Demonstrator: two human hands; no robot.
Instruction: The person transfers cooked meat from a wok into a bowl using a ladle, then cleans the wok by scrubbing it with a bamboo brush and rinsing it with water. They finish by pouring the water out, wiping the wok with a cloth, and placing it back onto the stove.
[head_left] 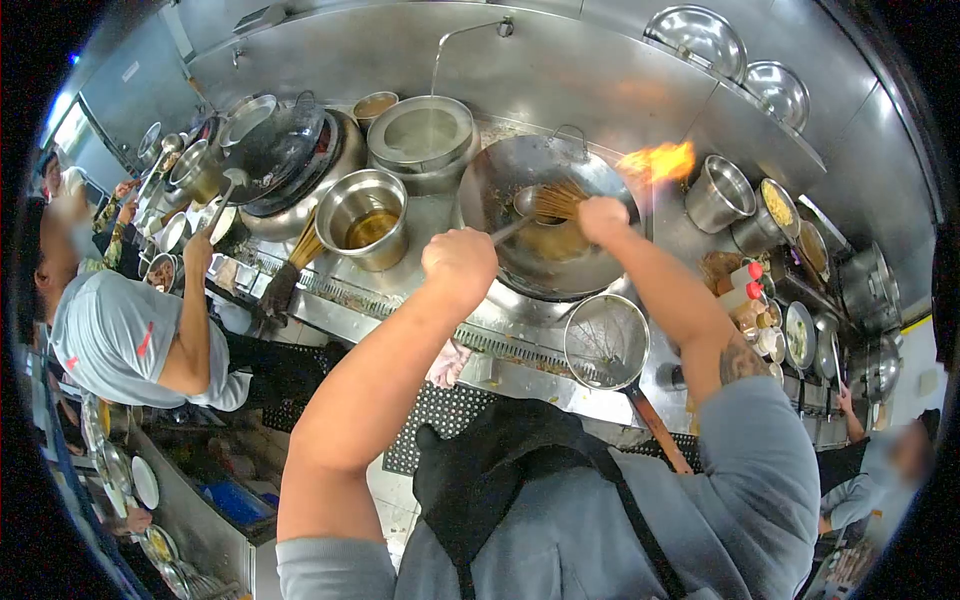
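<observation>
My left hand (460, 265) is closed around the handle of a ladle (526, 202), whose bowl reaches into a large wok (490, 170). In my right hand (604, 219) is a bamboo wok brush (560, 200), its bristles down in the wok beside the ladle bowl. Some cloudy brownish liquid (555, 242) lies at the bottom of the wok. An orange flame (657, 161) flares up past the wok's right rim. Just in front of the wok rests a round wire strainer (607, 340) with a wooden handle.
Water runs from a tap (470, 32) into a metal pot (420, 130). A pot of brown liquid (362, 220) stands left of the wok. A second wok (280, 150) sits farther left, near a co-worker (140, 335) holding a ladle. Red-capped bottles (742, 285) and pots line the right side.
</observation>
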